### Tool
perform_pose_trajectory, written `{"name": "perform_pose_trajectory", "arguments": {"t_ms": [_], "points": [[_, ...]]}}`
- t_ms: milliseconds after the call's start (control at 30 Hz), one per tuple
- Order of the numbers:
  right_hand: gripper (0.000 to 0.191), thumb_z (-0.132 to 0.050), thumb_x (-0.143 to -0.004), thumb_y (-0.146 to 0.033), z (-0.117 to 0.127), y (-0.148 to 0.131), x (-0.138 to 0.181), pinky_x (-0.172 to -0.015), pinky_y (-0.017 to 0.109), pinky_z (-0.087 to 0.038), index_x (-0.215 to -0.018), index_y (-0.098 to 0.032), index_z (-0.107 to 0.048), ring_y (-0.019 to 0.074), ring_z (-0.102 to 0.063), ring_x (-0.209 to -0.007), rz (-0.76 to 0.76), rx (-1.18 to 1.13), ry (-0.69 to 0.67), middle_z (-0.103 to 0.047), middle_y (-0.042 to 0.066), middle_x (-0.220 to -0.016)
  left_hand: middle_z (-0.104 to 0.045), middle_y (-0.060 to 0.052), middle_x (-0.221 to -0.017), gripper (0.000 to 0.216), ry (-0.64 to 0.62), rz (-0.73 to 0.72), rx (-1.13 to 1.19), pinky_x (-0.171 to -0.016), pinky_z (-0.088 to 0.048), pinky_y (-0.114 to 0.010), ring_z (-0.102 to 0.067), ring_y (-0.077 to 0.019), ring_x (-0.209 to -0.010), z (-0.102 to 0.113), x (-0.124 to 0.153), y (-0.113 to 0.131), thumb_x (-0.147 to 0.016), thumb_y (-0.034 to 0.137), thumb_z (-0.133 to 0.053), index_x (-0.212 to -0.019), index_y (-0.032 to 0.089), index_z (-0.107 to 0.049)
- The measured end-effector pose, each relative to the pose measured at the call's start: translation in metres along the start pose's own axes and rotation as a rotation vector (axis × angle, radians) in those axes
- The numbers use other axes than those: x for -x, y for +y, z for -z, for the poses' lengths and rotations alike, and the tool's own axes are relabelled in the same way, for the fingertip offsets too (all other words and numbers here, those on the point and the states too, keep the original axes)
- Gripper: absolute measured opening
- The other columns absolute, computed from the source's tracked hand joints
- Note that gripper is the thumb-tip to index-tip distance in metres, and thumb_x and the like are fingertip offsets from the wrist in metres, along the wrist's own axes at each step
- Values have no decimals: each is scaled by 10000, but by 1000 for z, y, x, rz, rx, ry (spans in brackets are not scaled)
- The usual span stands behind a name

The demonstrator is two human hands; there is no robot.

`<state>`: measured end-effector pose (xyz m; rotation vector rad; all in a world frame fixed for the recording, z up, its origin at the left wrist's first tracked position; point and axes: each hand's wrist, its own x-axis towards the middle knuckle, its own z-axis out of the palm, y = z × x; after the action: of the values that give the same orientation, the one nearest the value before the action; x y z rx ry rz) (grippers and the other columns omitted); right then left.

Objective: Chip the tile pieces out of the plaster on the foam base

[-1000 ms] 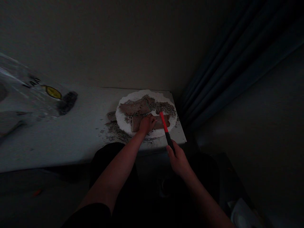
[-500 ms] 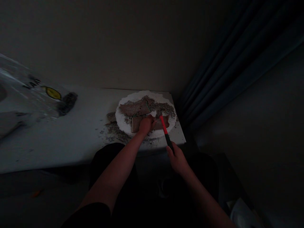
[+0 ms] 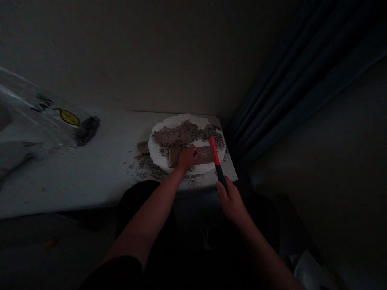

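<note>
A round white foam pad (image 3: 157, 153) lies on the right end of a pale table (image 3: 90, 173). Brown brick pieces (image 3: 172, 136) and grey rubble cover it. My left hand (image 3: 187, 157) presses down on the nearer brick piece (image 3: 205, 154), fingers curled on it. My right hand (image 3: 231, 199) grips the black end of a small hammer (image 3: 215, 151) with a red shaft. The hammer head hangs over the pad's far right side, above the rubble.
A clear plastic bag (image 3: 36, 121) with a yellow label and dark contents lies at the table's left. Crumbs (image 3: 145, 167) are scattered left of the pad. A dark curtain (image 3: 287, 80) hangs to the right, a wall rises behind.
The hammer head has swung from the brick beside my left hand up and to the right, toward the pad's far edge. My left hand has stayed on the brick.
</note>
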<state>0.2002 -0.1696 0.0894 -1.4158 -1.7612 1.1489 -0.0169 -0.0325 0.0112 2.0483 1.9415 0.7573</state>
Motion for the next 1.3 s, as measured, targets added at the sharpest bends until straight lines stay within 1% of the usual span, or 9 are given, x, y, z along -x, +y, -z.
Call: {"name": "perform_pose_trajectory", "arguments": {"t_ms": [133, 267, 467, 600, 667, 767, 833, 1033, 1300], "points": [[333, -436, -955, -391, 1, -3, -2, -612, 259, -415, -1114, -140, -586, 151, -528, -648, -7, 44, -42, -573, 17, -736, -667, -83, -1010, 248, -10, 45, -2, -730, -449, -298, -626, -188, -814, -1, 0, 0, -905, 354, -515, -895, 171, -682], [362, -418, -971, -398, 1, -4, 0, -617, 249, -412, -1206, -157, -552, 148, -542, -662, 12, 35, -21, -598, 19, -774, -660, -73, -976, 255, 15, -13, 15, -751, -448, -289, -622, -178, -820, -2, 0, -2, -914, 364, -502, -866, 174, -664], [343, -431, -957, -392, -3, -2, 1, -645, 264, -431, -1126, -139, -590, 171, -575, -717, -4, 52, -35, -633, 54, -819, -662, -84, -993, 278, -15, 22, -22, -726, -445, -289, -622, -184, -812, 0, 1, 1, -924, 376, -474, -874, 179, -665], [370, -427, -961, -397, 0, -5, -2, -621, 261, -423, -1207, -153, -559, 167, -570, -683, 20, 37, 12, -632, 44, -802, -656, -70, -999, 251, 7, -4, 14, -782, -453, -284, -623, -180, -865, -1, 1, 0, -920, 366, -483, -877, 188, -655], [375, -426, -961, -394, -2, -2, -5, -619, 263, -420, -1211, -144, -552, 168, -571, -678, 6, 45, 0, -630, 44, -794, -658, -70, -989, 253, 5, 2, 22, -777, -453, -284, -625, -179, -855, -1, 0, 1, -920, 364, -483, -870, 189, -658], [347, -426, -958, -387, -7, 8, -7, -658, 274, -432, -1126, -132, -589, 182, -590, -735, -19, 81, -56, -641, 64, -828, -661, -92, -993, 262, -6, 36, -4, -752, -451, -296, -631, -194, -846, 1, 1, 2, -920, 349, -475, -901, 175, -669], [354, -423, -958, -390, -8, 13, -5, -675, 279, -439, -1127, -131, -596, 187, -596, -762, -31, 92, -60, -646, 70, -852, -659, -106, -1009, 258, -9, 39, -23, -746, -447, -301, -633, -205, -857, 2, 1, 3, -916, 337, -480, -920, 164, -672], [417, -437, -953, -410, 3, 6, 7, -631, 276, -451, -1250, -151, -572, 192, -591, -728, 3, 50, 39, -625, 48, -778, -664, -85, -998, 303, 27, 14, 0, -725, -444, -292, -634, -192, -815, -3, 1, -2, -927, 387, -466, -899, 174, -680], [433, -442, -946, -444, 8, 3, 7, -568, 268, -446, -1259, -178, -581, 184, -573, -664, -8, -7, 38, -597, 32, -711, -672, -89, -990, 301, 8, 21, -6, -742, -456, -295, -636, -199, -824, -2, 1, -1, -922, 391, -472, -901, 172, -677]]}}
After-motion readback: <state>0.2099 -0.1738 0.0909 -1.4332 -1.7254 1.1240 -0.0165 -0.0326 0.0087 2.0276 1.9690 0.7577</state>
